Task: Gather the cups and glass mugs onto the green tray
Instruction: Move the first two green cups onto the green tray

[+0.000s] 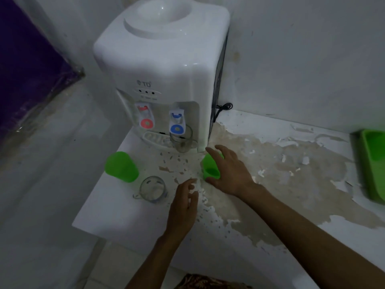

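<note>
A green plastic cup [209, 168] stands on the white counter just in front of the dispenser. My right hand [230, 171] curves around it, fingers spread over its top and thumb at its base; a firm grip is not clear. My left hand [183, 207] hovers open above the counter, just right of a glass mug [152, 189]. A second green cup [121, 166] stands near the counter's left edge. Another glass mug [180, 140] sits on the drip tray under the blue tap. The green tray [373, 163] lies at the far right edge of the view.
A white water dispenser [162, 65] fills the back of the counter in the corner, with a black cable [224, 108] behind it. The counter surface [281, 167] is stained and peeling. The counter's left edge drops off beside the second cup. A dark purple object [27, 69] stands at left.
</note>
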